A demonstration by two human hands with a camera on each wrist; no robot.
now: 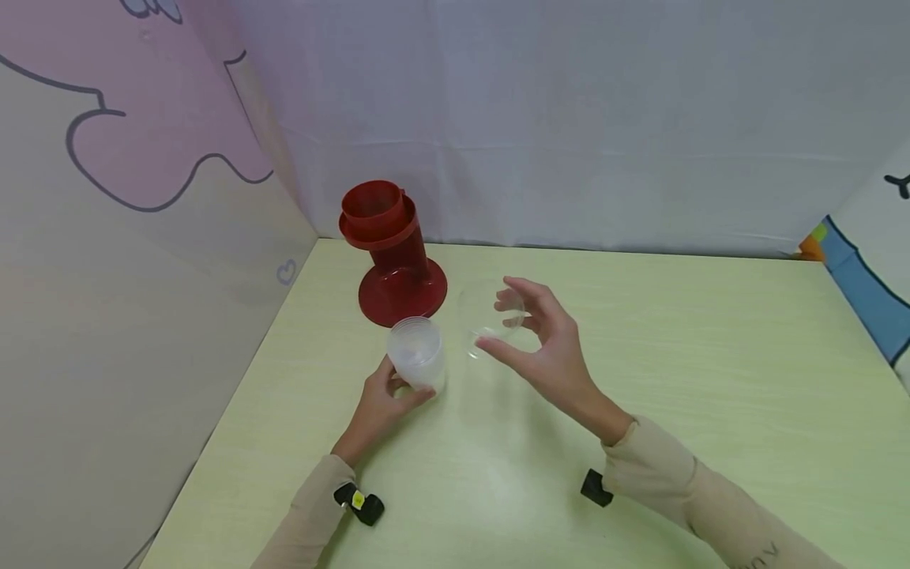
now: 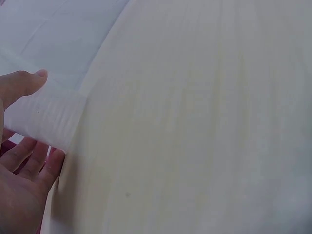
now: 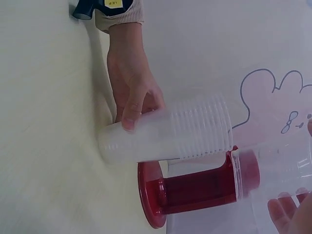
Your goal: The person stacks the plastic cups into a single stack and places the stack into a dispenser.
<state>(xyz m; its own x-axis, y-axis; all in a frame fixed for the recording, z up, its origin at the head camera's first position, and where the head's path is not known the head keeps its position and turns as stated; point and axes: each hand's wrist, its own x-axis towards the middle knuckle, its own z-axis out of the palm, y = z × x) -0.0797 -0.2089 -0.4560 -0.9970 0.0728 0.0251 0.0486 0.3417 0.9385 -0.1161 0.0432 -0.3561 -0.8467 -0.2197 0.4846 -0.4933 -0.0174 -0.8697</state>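
Observation:
My left hand point(image 1: 380, 403) grips a stack of clear plastic cups point(image 1: 416, 348) low on its side, thumb in front. The stack stands upright with its rims upward, and in the right wrist view the nested rims point(image 3: 204, 126) show as close ridges. To the right of it, my right hand point(image 1: 546, 340) holds a single clear plastic cup point(image 3: 282, 168) between thumb and spread fingers, raised above the table. Part of the left hand point(image 2: 27, 180) and the stack's ribbed side point(image 2: 44, 114) appear at the edge of the left wrist view.
Behind the stack stands a red holder point(image 1: 401, 273) with a round base, a column and a wide cup-shaped top. The pale table point(image 1: 675, 379) meets a white cloth wall point(image 1: 569, 118) at the back and a printed wall point(image 1: 163, 316) at the left.

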